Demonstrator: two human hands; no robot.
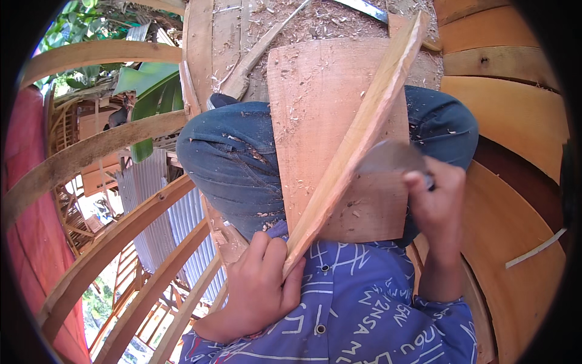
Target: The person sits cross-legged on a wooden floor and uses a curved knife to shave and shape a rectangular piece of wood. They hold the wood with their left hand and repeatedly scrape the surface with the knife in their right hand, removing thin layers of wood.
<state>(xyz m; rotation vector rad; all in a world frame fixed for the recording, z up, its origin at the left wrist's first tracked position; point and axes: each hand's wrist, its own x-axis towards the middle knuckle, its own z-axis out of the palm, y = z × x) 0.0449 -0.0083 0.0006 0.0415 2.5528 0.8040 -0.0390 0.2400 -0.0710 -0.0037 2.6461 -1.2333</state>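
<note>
A long, rough-edged wooden strip (357, 142) slants across a flat wooden board (315, 91) resting over my lap. Close to my body, my left hand (264, 276) is wrapped round the strip's lower end. My right hand (439, 191) is closed on a broad-bladed knife (391, 158), its blade smeared by motion beside the strip's right edge. Whether the blade touches the wood I cannot tell. Small shavings lie on the board and on my jeans (233, 161).
A long metal blade (364, 8) lies beyond the board, near a narrow wooden stick (260, 51) on the shaving-strewn floor. Curved slats (100, 142) form an open railing on my left. Broad wooden planks (509, 115) curve along my right.
</note>
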